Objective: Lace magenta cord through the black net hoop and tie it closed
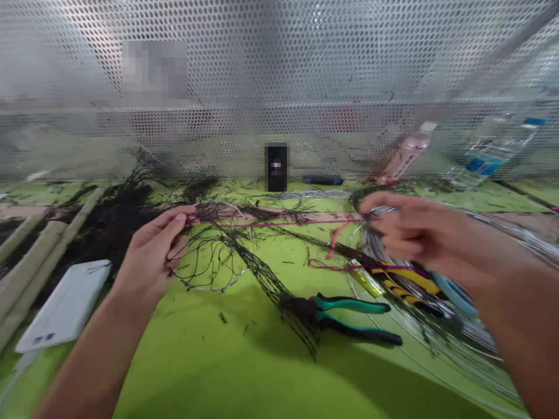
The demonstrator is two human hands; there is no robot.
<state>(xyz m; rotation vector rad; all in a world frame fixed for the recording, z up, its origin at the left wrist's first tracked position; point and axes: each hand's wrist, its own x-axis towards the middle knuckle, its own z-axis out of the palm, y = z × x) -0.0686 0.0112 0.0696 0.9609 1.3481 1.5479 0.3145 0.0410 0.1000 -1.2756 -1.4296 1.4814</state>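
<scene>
A thin magenta cord (279, 223) stretches taut between my two hands above the green tabletop. My left hand (155, 247) pinches one end of it, at the rim of a wire hoop (244, 272) with black netting (257, 267) hanging across it. My right hand (414, 230), somewhat blurred, is closed on the cord's other side. A loose loop of magenta cord lies below it. Green-handled pliers (345, 317) rest on the trailing netting. Under my right hand are a yellow-and-black handled tool (402, 285) and a coil of silvery wire (458, 343).
Wooden sticks (56, 244), a white power bank (65, 305) and dark netting (126, 215) lie at the left. A perforated metal panel (244, 70) rises behind. Against it lean a pink bottle (406, 154), a clear bottle (493, 157) and a dark phone (276, 167).
</scene>
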